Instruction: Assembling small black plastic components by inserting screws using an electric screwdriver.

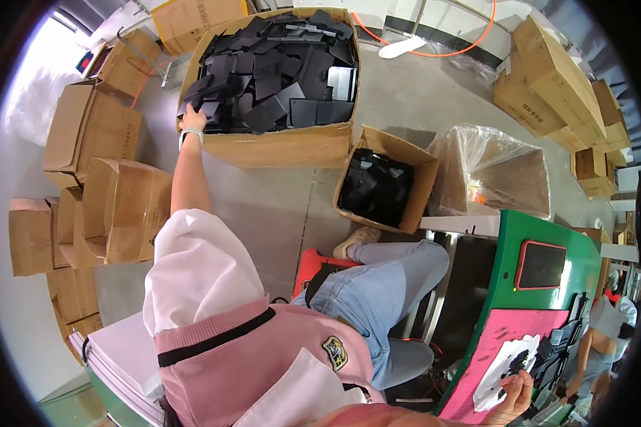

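My left hand point(193, 119) reaches to the near left corner of a large cardboard box point(285, 146) heaped with flat black plastic pieces point(267, 78). Its fingers are closed on one black plastic piece at the box's edge, partly hidden by the hand. At the lower right, my right hand point(518, 396) is over a white sheet point(486, 384) with small black bits point(521, 359) on it. The right fingers are curled with the tips close together; whatever is between them is too small to make out. The sheet lies on a pink mat point(477, 349).
A green table point(496, 285) bears a red-edged tablet-like device point(540, 265) and a row of black pieces point(563, 338). A smaller box point(421, 178) of black parts and a plastic-lined box point(506, 167) stand nearby. Cartons point(124, 206) line the left. Another person point(595, 356) is at far right.
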`<state>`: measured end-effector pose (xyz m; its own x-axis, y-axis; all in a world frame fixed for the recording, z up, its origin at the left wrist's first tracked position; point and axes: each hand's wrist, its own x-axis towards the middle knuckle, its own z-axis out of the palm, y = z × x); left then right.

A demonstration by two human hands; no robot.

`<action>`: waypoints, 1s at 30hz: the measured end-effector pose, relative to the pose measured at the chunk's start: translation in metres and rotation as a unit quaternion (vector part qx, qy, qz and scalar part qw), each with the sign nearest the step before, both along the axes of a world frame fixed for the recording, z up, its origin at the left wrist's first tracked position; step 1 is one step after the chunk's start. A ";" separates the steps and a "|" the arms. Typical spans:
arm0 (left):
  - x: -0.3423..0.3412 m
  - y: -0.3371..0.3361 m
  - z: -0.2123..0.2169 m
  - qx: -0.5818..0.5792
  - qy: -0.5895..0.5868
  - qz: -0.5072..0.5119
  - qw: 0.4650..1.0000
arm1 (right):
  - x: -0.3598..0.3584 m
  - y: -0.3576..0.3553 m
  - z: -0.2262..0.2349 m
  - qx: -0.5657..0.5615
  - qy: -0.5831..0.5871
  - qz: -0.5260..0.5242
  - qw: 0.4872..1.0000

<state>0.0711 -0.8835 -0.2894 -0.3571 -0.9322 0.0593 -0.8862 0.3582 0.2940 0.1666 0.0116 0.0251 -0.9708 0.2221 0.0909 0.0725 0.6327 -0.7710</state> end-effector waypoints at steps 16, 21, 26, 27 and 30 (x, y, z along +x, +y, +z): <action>-0.074 0.130 0.074 -0.243 0.269 -0.203 0.910 | -0.002 0.018 0.010 0.059 0.102 -0.109 0.987; -0.162 0.367 0.153 0.001 0.503 -0.388 0.773 | 0.028 0.109 0.017 0.227 0.176 -0.255 0.923; -0.142 0.602 0.241 0.182 0.552 -0.603 0.546 | 0.019 0.171 -0.005 0.272 0.049 -0.311 0.909; -0.127 0.645 0.258 0.226 0.525 -0.650 0.500 | 0.010 0.171 -0.009 0.313 0.041 -0.309 0.897; -0.089 0.753 0.288 0.393 0.485 -0.693 0.360 | -0.040 0.163 -0.027 0.370 -0.026 -0.355 0.858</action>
